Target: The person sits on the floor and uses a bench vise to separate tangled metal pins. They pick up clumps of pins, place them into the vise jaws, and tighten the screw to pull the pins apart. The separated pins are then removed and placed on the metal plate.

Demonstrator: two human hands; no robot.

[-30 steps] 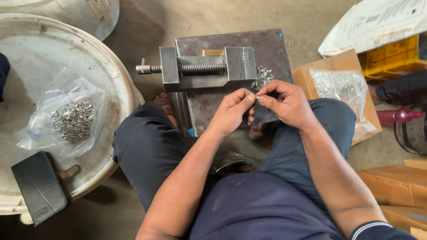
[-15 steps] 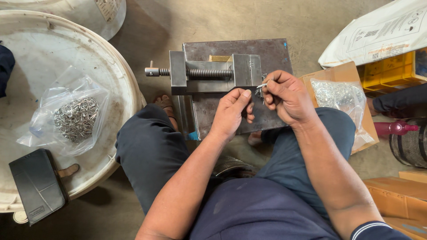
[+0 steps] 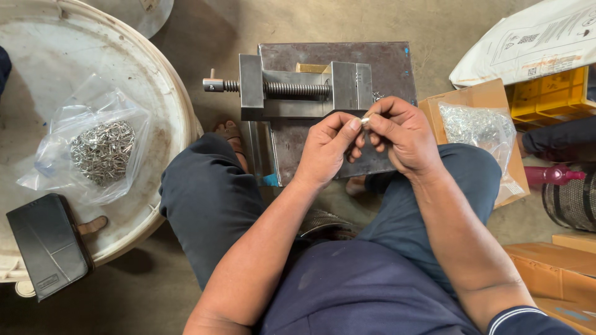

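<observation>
together, the left hand [image 3: 326, 149] and right hand [image 3: 403, 136] pinch 1 small metal piece [image 3: 365, 121], each grip closed tight on it.

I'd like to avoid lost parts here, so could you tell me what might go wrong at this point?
The small metal piece is pinched only by the fingertips of the left hand and right hand, above the floor; it could slip. Both hands work close to the vise, so knuckles might knock its hard edges.

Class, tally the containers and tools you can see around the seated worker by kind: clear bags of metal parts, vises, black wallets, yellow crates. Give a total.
Clear bags of metal parts: 2
Vises: 1
Black wallets: 1
Yellow crates: 1
Total: 5
</observation>
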